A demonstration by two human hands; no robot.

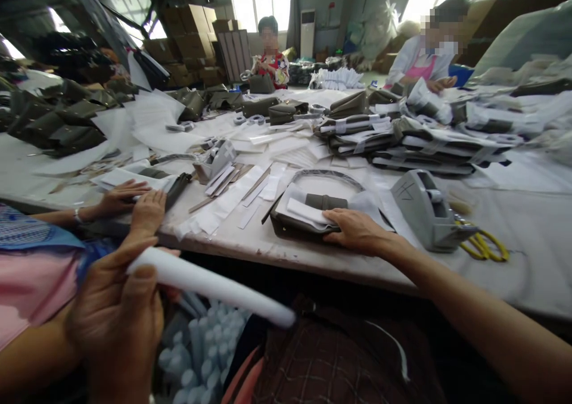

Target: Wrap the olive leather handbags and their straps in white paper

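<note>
The two hands are apart: the left hand (120, 308) is closed around one end of a smooth white roll (214, 285), a slim cylinder, a little blurred, which slopes down in front of the lap. The right hand (357, 231) lies on a dark olive bag (292, 225) at the tabletop (313, 258) edge; whether it squeezes, I cannot tell. Beside its fingertips is soft white padding (306, 210), and beyond them an arched, wrapped handle (330, 172). To its right stand a grey tape dispenser (424, 213) and yellow scissor handles (485, 246). Below, near the left hand, many pale rolls (210, 350) are crowded.
</note>
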